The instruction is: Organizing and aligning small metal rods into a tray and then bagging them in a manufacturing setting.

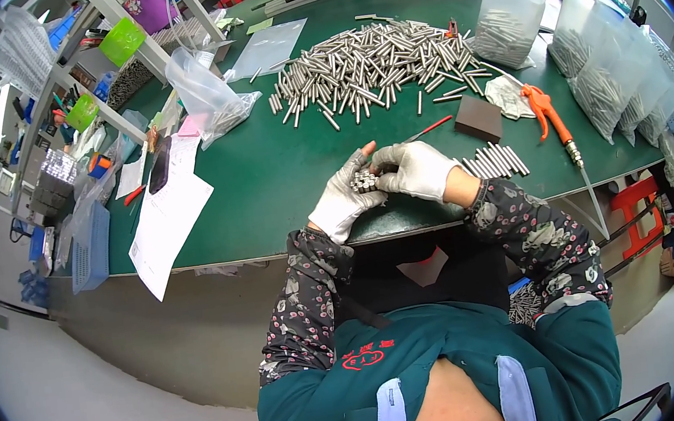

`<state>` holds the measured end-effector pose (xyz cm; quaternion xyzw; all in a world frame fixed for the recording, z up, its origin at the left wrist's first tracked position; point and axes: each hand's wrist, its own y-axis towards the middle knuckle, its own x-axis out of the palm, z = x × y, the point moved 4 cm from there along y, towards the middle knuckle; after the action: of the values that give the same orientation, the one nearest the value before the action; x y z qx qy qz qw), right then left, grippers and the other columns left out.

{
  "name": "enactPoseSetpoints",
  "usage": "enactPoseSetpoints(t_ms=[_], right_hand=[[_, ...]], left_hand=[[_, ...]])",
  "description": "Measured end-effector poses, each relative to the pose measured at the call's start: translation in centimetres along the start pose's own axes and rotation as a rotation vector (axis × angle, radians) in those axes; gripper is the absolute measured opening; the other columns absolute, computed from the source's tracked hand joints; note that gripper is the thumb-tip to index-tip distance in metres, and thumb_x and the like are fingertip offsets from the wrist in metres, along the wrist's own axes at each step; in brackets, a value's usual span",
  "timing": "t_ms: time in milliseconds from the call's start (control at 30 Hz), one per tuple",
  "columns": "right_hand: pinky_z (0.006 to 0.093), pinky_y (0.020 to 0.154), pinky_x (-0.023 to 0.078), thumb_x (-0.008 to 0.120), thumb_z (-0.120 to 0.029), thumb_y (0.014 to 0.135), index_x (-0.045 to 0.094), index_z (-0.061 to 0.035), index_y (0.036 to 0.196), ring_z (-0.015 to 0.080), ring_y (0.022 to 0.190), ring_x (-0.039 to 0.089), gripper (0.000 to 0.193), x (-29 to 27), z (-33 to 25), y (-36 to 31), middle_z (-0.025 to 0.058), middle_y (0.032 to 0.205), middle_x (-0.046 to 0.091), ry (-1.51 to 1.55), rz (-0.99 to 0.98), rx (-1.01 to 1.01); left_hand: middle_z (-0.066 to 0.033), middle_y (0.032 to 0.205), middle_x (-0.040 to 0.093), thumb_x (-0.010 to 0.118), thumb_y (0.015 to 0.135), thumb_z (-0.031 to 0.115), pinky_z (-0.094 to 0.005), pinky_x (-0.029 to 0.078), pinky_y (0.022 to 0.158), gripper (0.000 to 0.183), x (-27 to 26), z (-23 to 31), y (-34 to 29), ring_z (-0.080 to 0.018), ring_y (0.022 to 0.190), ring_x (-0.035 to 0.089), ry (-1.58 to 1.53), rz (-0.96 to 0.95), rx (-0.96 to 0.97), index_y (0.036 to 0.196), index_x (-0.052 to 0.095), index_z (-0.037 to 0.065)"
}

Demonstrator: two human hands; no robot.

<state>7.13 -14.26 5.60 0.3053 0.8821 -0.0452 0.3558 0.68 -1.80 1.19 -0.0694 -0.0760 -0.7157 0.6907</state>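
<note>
Between my two gloved hands, near the table's front edge, is a bundle of short metal pins with their round ends facing up. My left hand wraps the bundle from the left, its thumb pointing up. From the right, my right hand presses its fingers against the same bundle. A row of loose pins lies side by side just right of my right hand. Beyond my hands spreads a big heap of similar metal pins.
A brown block and a red-handled tool lie beyond my right hand. An orange air gun rests at right, near bags of pins. Paper sheets and a dark phone are at left. The green table ends close before me.
</note>
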Motion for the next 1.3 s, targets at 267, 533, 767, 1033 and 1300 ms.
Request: enactPoseSetpoints(t_ms=[267, 533, 767, 1033, 1300], right_hand=[[0.0319, 0.073, 0.049, 0.063, -0.017, 0.076, 0.063, -0.0023, 0.095, 0.026, 0.078, 0.063, 0.024, 0.0, 0.1, 0.0, 0.0151, 0.084, 0.065, -0.017, -0.001, 0.001], [0.0312, 0.074, 0.049, 0.064, -0.017, 0.077, 0.062, -0.0019, 0.096, 0.0248, 0.08, 0.063, 0.025, -0.2, 0.1, 0.1, 0.0152, 0.086, 0.065, -0.023, -0.001, 0.024], [0.0342, 0.073, 0.049, 0.062, -0.022, 0.075, 0.066, -0.0077, 0.095, 0.0288, 0.078, 0.063, 0.025, -0.2, 0.5, 0.1, 0.014, 0.085, 0.065, 0.021, 0.038, 0.008], [0.0323, 0.074, 0.049, 0.063, -0.02, 0.076, 0.064, -0.0048, 0.097, 0.0262, 0.08, 0.063, 0.026, -0.2, 0.4, 0.2, 0.014, 0.086, 0.065, 0.015, 0.015, 0.037], [0.0333, 0.072, 0.049, 0.065, -0.021, 0.076, 0.064, -0.0057, 0.096, 0.0273, 0.08, 0.063, 0.025, -0.3, -1.0, 0.1, 0.0142, 0.086, 0.065, -0.146, 0.041, 0.002]], left_hand=[[-0.0009, 0.109, 0.054, 0.068, 0.065, -0.013, -0.0223, 0.047, 0.08, 0.082, 0.1, 0.2, 0.0, -0.0085, 0.091, 0.053, -0.023, 0.014, 0.019, 0.137, 0.036, 0.009], [-0.0039, 0.117, 0.053, 0.064, 0.069, -0.014, -0.0225, 0.046, 0.084, 0.078, 0.4, 0.4, -0.1, -0.0096, 0.097, 0.053, -0.032, 0.005, -0.017, 0.137, 0.034, 0.006], [-0.0062, 0.122, 0.05, 0.063, 0.071, -0.011, -0.0231, 0.045, 0.087, 0.073, 0.6, 0.7, -0.2, -0.0114, 0.103, 0.051, 0.033, 0.019, 0.011, 0.136, 0.033, 0.002], [-0.0046, 0.128, 0.048, 0.065, 0.074, -0.009, -0.024, 0.042, 0.092, 0.073, 0.3, 0.5, 0.0, -0.0125, 0.107, 0.051, 0.048, 0.005, -0.01, 0.137, 0.032, 0.004], [-0.0052, 0.119, 0.052, 0.07, 0.075, 0.004, -0.0256, 0.046, 0.086, 0.065, 0.3, 0.3, 0.0, -0.0128, 0.103, 0.053, -0.036, -0.014, -0.056, 0.132, 0.038, 0.004]])
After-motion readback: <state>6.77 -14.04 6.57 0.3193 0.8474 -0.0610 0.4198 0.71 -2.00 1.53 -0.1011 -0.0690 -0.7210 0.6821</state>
